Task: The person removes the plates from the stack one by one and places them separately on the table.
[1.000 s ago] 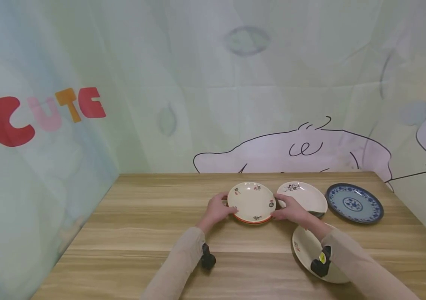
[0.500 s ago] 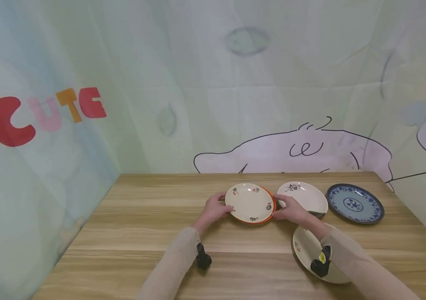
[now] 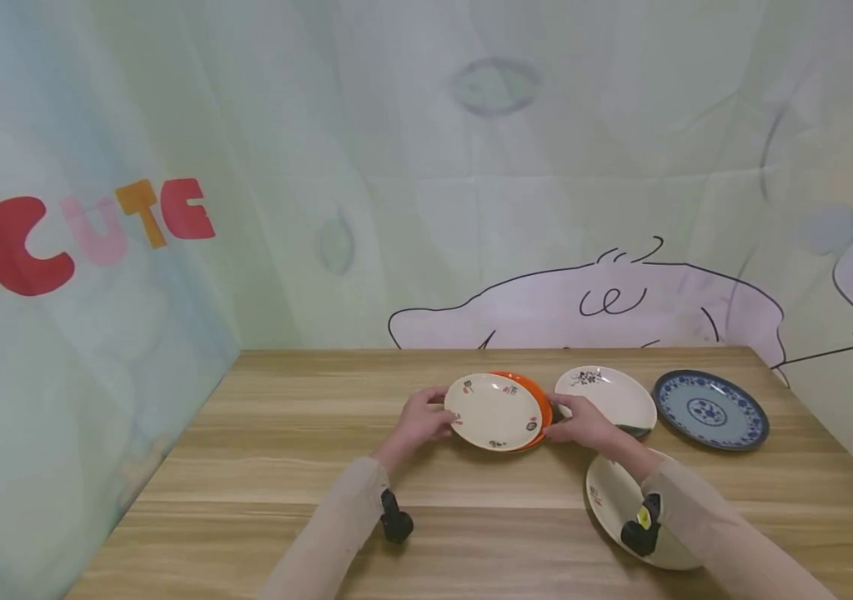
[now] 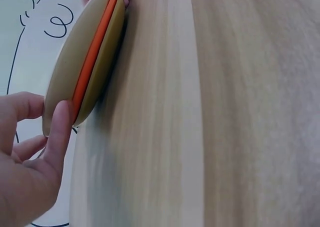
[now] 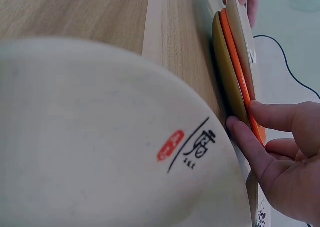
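Note:
A small cream plate [image 3: 492, 412] with little printed motifs lies partly over an orange plate [image 3: 543, 403], whose right side shows as a crescent. Beneath these, a yellow-brown plate [image 5: 227, 67] shows edge-on in the right wrist view. My left hand [image 3: 420, 419] grips the cream plate by its left rim, thumb against the edge. At the stack's right side, my right hand [image 3: 585, 423] pinches the orange plate's rim, the thumb touching the yellow-brown plate under it.
Beside my right hand lies a white plate [image 3: 609, 396] with a dark floral print. Farther right is a blue patterned plate [image 3: 711, 408]. A larger cream plate [image 3: 614, 500] lies under my right forearm. All rest on the wooden table [image 3: 306, 417], backed by a printed curtain [image 3: 396, 167].
My left hand has slid the cream plate leftward, uncovering more of the orange plate beneath it. The right hand has stayed at the stack's right edge.

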{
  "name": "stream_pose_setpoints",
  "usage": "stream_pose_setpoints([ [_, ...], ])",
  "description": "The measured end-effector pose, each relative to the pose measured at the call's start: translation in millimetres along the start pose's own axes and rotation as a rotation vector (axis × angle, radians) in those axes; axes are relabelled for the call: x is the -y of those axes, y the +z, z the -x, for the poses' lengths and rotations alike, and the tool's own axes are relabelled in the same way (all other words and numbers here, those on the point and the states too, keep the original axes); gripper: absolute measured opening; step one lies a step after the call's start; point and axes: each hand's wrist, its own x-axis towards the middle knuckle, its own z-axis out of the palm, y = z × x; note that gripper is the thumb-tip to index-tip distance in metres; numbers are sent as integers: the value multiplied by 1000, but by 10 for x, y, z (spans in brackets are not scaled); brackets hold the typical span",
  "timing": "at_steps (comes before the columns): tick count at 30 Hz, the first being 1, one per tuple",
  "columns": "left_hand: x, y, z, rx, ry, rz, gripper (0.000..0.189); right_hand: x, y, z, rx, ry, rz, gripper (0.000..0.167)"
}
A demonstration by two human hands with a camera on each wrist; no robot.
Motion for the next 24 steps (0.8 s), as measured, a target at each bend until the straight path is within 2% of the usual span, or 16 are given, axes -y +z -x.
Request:
stream_pose_setpoints([
  [5,-27,-19,40,-5,-15,-6,53,-4,14,2,-1,-14,10,65],
  [11,-22,-67,69,-3,13,16,52,-7,29,-3,-2,-7,-24,66],
  [15,-44,-122,93,-25,37,22,52,-9,41,-3,2,-8,-50,66],
  [24,-102,-307,90,-82,53,31,51,10,27,-1,5,2,-15,65],
])
